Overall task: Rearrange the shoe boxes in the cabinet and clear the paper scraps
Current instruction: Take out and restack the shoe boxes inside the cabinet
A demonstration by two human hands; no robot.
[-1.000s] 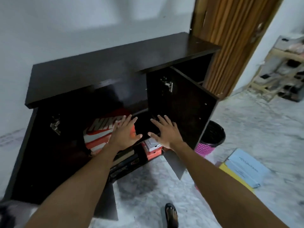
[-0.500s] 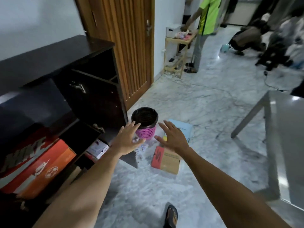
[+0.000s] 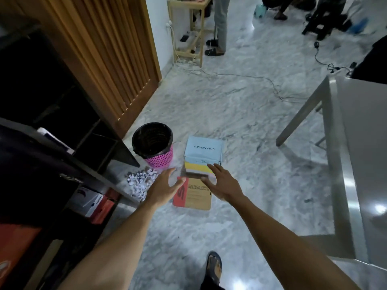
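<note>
Brown box [image 3: 194, 194]: lay flat on the floor [image 3: 240, 122], near centre, brown card with a red left end.
Handling: probably light and stiff, though the card could dent. The lid might lift free, so a grip on both side walls, low down, looked safest.
Neighbouring boxes: a yellow box [image 3: 199, 167] and a light-blue box [image 3: 204, 150] lay just beyond it. I could not tell whether they overlapped.
Paper scraps [image 3: 141, 182]: a heap of crumpled white bits lay left of the brown box. They were surely weightless and loose, best scooped up.
Left hand [image 3: 165, 186]: fingers spread wide, holding nothing, over the box's left edge.
Right hand [image 3: 222, 183]: fingers likewise spread, holding nothing, over its far right corner.
Pink bin [image 3: 154, 144]: stood upright just beyond the scraps.
Cabinet [image 3: 41, 122]: dark, at the left with its door open, with white and red boxes [image 3: 92, 203] on a low shelf.
Tabletop [image 3: 360, 143]: grey, at the right, well apart.
</note>
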